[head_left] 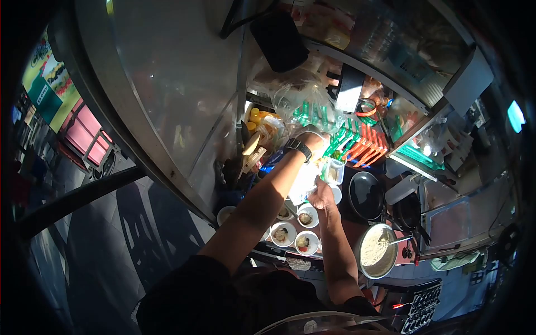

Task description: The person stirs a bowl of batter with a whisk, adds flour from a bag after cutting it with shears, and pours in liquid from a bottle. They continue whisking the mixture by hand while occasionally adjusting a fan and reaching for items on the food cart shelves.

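Right hand sits at the clear cup, above the small bowls on the worktop; glare hides its grip. Left hand is among the plastic bags, grip unreadable. Risk: the cup tips and spills over the bowls.

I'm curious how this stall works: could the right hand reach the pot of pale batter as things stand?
Probably yes. The right hand is above the white bowls, and the pot of pale batter sits open beside that forearm, nothing between them. Whether the hand is free is unclear.
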Demonstrator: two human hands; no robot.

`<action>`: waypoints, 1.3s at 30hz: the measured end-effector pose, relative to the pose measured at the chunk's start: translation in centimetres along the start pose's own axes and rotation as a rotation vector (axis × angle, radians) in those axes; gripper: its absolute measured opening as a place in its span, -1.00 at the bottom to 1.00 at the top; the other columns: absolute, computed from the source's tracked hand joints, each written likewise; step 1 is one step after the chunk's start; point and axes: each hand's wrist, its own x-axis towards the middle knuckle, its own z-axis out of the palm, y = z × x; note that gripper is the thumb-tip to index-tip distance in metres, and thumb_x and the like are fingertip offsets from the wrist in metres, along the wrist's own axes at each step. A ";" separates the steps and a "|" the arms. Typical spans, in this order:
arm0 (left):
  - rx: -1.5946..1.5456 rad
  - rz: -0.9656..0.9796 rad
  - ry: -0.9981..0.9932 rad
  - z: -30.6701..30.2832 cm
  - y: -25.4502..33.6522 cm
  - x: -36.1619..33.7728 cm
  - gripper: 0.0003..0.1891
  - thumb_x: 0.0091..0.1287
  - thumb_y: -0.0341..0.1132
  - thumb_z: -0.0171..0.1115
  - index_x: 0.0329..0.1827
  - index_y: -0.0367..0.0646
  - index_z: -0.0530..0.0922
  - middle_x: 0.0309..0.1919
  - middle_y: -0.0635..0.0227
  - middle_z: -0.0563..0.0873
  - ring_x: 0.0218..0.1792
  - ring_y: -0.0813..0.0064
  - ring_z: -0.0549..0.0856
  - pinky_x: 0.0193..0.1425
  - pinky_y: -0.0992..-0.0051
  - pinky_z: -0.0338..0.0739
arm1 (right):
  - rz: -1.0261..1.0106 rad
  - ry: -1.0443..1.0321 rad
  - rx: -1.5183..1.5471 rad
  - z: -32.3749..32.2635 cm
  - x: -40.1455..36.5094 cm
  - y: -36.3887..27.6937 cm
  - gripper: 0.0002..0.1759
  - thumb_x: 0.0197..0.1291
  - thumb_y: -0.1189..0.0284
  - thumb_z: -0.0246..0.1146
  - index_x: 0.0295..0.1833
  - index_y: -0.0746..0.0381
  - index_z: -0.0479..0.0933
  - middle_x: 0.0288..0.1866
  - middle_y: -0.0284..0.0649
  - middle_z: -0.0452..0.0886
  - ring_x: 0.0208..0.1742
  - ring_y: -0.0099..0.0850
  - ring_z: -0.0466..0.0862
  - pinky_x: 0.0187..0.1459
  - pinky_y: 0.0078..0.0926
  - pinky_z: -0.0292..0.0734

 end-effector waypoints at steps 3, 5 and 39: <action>0.026 0.072 0.040 2.1 0.4 1.7 -0.69 0.39 -0.19 0.11 -0.35 -0.26 0.64 -0.54 0.10 0.70 -0.50 0.09 0.69 -0.31 0.08 0.54 | 0.054 -0.127 0.088 1.7 1.5 1.0 -0.52 0.67 0.25 -0.11 0.43 0.39 0.29 0.35 0.00 0.55 0.27 -0.15 0.64 0.32 -0.07 0.59; 0.043 0.122 0.069 3.6 0.7 2.6 -0.71 0.38 -0.21 0.12 -0.35 -0.25 0.65 -0.54 0.10 0.70 -0.49 0.10 0.69 -0.30 0.09 0.54 | 0.070 -0.132 0.146 2.7 2.9 1.6 -0.54 0.66 0.29 -0.11 0.39 0.41 0.34 0.29 0.04 0.60 0.25 -0.10 0.65 0.29 -0.03 0.62; 0.085 0.034 0.145 7.2 -1.6 3.1 -0.89 0.20 -0.32 0.26 -0.35 -0.07 0.74 -0.42 0.26 0.76 -0.34 0.26 0.75 -0.24 0.23 0.54 | -0.162 -1.098 -0.294 2.1 8.9 7.5 -0.54 0.49 0.29 0.08 0.35 0.34 0.43 0.23 0.05 0.61 0.19 -0.07 0.65 0.30 -0.08 0.59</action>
